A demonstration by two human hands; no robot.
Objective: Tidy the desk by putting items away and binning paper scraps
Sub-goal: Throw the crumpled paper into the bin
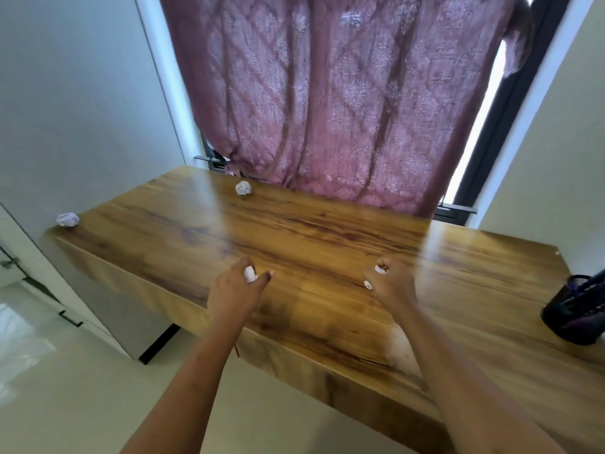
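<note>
Both hands are held low over the wooden counter (327,231), each closed round paper. A small white scrap (250,274) is pinched by the left hand (237,285) between the thumb and curled fingers, with one finger reaching forward. The right hand (393,281) is curled into a fist round a crumpled wad (379,269), which shows at the top of the fist. Another white bit peeks out at its lower edge, and whether it belongs to the same wad cannot be told.

Two pieces of rubbish are left on the counter: a paper ball (244,188) near the back edge by the curtain (327,93), and a second ball (67,220) at the far left corner, against the wall. Both lie well apart from the hands. A black mesh pot (573,309), holding what look like pens, stands at the right edge, so the putting-away of items is judged largely done. No bin is seen in this view. The task is judged to be past its middle: the paper in hand is yet to be binned, and the two balls are yet to be gathered.
</note>
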